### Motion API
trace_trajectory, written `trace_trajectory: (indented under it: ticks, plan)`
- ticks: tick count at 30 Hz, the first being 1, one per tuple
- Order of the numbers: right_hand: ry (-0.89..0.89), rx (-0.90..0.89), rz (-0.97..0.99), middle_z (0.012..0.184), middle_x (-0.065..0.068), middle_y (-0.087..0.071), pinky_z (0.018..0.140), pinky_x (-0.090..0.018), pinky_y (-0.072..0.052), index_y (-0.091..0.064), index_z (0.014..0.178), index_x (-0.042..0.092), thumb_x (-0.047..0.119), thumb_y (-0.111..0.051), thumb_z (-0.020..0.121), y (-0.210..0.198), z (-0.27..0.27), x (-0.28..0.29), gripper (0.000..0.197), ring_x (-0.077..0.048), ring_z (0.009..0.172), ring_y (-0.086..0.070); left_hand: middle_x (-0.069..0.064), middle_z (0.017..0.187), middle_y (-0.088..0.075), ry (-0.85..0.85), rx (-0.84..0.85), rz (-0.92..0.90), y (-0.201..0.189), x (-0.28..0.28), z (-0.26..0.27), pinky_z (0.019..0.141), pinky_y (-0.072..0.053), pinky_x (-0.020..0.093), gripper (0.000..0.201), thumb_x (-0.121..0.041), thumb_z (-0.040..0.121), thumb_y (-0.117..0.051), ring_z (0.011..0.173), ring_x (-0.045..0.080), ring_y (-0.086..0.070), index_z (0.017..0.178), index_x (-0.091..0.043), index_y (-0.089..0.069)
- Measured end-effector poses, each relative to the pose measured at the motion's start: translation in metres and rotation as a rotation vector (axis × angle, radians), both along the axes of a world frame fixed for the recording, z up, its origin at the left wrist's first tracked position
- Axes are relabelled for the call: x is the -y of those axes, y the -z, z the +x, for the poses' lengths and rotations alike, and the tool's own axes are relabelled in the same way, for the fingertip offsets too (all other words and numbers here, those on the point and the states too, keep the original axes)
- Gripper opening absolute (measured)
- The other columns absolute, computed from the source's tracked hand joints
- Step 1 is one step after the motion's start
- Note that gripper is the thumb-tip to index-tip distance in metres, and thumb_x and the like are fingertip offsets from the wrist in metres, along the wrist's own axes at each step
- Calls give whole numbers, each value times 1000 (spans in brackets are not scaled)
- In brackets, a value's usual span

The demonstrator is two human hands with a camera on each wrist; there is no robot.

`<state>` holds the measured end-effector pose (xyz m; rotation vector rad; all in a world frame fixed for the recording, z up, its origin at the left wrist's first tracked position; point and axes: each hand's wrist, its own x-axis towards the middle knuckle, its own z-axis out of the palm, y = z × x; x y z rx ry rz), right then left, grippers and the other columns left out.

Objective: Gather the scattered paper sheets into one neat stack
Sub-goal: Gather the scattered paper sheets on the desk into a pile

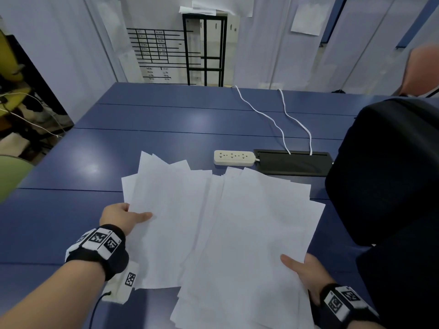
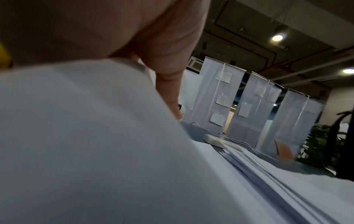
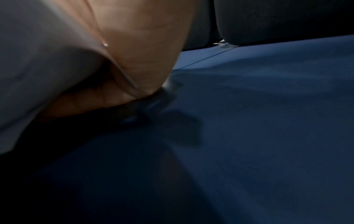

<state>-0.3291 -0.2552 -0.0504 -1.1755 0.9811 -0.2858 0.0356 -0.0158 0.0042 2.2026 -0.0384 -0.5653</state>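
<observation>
My left hand (image 1: 123, 216) pinches the fanned paper sheets (image 1: 221, 224), thumb on top; my right hand (image 1: 306, 271) grips their right edge; sheets overlap on blue table (image 1: 71, 222).

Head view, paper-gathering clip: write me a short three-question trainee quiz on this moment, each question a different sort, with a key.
1. True or false: the paper sheets already form one squared-up stack.
2. Multiple choice: where does the left hand hold the sheets? A) at their far edge B) at their left edge, thumb on top C) it touches nothing.
3. Fill in: beyond the sheets, on the blue table, lies a cream-coloured ____.

Key:
1. False; the sheets lie fanned, with corners sticking out at the far side.
2. B; the right hand holds the near right corner the same way.
3. power strip, beside a black cable box.
</observation>
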Motion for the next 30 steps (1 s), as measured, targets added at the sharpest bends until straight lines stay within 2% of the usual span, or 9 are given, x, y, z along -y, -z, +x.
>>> trace_trajectory:
  ticks: [1,3,9,14,19,22,24,28,30]
  plan:
    - [16,1,17,100,-14,-73,57,-22,-56,-65,112,-2,25,-86,68,-2,0,-1,56,-22,80,-72,8,81,-74,21,5,-2,-3,-3,-2,81,-57,45,25,-16,63,-89,77,32,-70,82,-11,-73]
    - [47,-31,13,102,-13,-71,58,-22,-56,-63,115,-4,5,-66,87,-6,2,-3,30,-21,82,-69,10,85,-74,96,28,0,-14,-7,-6,82,-56,43,20,-12,69,-86,80,32,-70,84,-8,-73]
    - [85,-78,-57,101,-4,-70,73,-26,-50,-63,115,4,9,-68,87,-1,2,-5,29,-19,91,-65,15,93,-72,173,250,-10,-65,-25,-16,86,-53,44,13,-15,84,-73,86,31,-68,94,-7,-70]
    - [101,-108,-70,101,-1,-69,79,-30,-50,-64,111,8,26,-65,90,-3,4,-7,28,-17,93,-64,11,107,-72,69,-15,-564,-104,-30,-28,86,-51,42,36,-13,82,-71,97,29,-68,117,-6,-65]
    - [97,-231,-4,107,-5,-66,95,-34,-45,-61,114,6,46,-53,93,-6,7,0,46,-25,101,-61,11,119,-69,161,-207,-768,-108,-7,-44,83,-58,41,64,-21,67,-81,107,29,-67,126,-5,-61]
    - [101,-272,45,101,-4,-64,96,-35,-42,-58,115,4,51,-49,93,-9,6,3,53,-25,100,-58,15,115,-70,250,-348,-707,-89,15,-68,82,-59,39,97,-33,35,-98,104,32,-68,120,-2,-64]
    - [134,-233,122,106,-3,-62,97,-33,-38,-55,114,8,51,-48,93,-10,6,3,48,-25,104,-54,15,111,-72,269,-318,-594,-67,29,-84,87,-56,43,90,-29,36,-98,103,34,-69,116,-2,-66]
    - [153,-236,247,144,-14,-47,112,-48,-32,-44,141,9,89,-62,43,-4,2,0,128,-34,132,-44,6,100,-75,290,-154,-320,-20,52,-105,91,-54,44,49,-9,60,-91,94,28,-71,104,-9,-69]
    - [148,-274,182,135,-16,-56,107,-45,-39,-49,136,5,78,-55,71,-12,0,-2,99,-35,125,-52,3,97,-74,333,-119,-206,-6,63,-113,86,-56,38,44,-13,61,-91,88,23,-71,99,-11,-69]
